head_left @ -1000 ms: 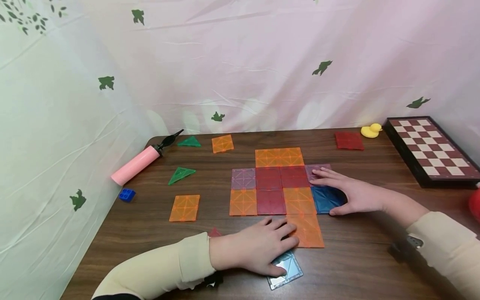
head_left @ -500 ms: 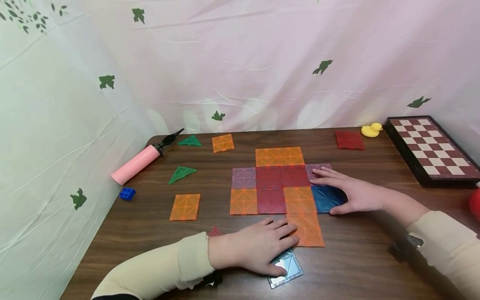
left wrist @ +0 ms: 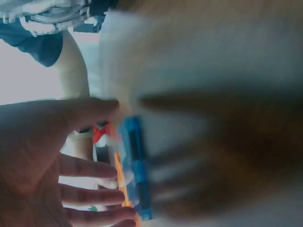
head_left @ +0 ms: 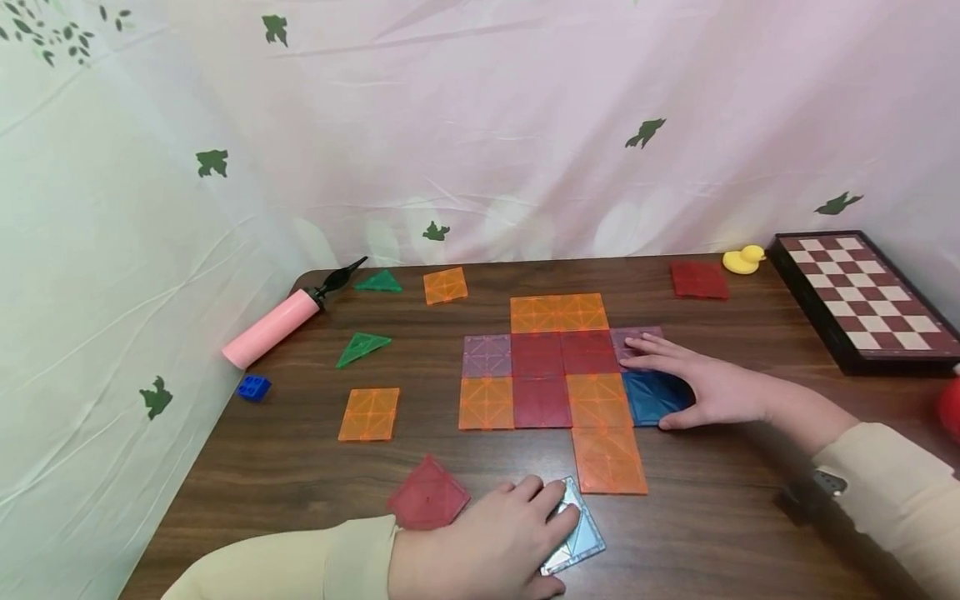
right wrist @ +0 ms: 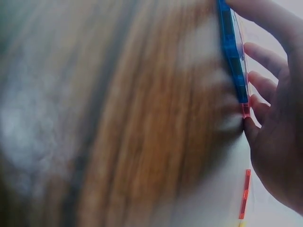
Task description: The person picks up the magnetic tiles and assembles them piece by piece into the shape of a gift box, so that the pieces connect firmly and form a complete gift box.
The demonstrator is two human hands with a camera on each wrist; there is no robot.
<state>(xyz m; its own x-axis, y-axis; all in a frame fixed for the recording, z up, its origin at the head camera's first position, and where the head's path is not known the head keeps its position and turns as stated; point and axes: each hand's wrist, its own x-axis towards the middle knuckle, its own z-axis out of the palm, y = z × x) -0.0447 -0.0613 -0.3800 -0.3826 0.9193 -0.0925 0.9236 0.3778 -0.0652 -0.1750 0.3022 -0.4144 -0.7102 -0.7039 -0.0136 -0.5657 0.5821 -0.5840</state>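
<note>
In the head view my left hand (head_left: pixel 491 537) is at a light blue square magnetic tile (head_left: pixel 583 537) near the front of the table; its fingers are over the tile and its thumb is off the near edge. The left wrist view shows that hand's fingers (left wrist: pixel 92 194) spread, with the tile's blue edge (left wrist: pixel 137 170) at the tips. My right hand (head_left: pixel 712 387) rests on the right side of a flat patchwork of tiles. Its fingertips touch a purple tile (head_left: pixel 654 332), and its thumb lies by the lower corner of a dark blue tile (head_left: pixel 648 400). An orange tile (head_left: pixel 609 461) projects toward me.
Loose tiles lie around: a red one (head_left: pixel 429 493) by my left wrist, an orange one (head_left: pixel 370 414), green triangles (head_left: pixel 363 348) and a red square (head_left: pixel 699 280). A pink pump (head_left: pixel 272 332), blue brick (head_left: pixel 254 387), yellow duck (head_left: pixel 742 261) and chessboard (head_left: pixel 862 300) line the sides.
My left hand has drawn back from the orange tile toward me, over the light blue tile. The red tile beneath its forearm now shows. The right hand has stayed still.
</note>
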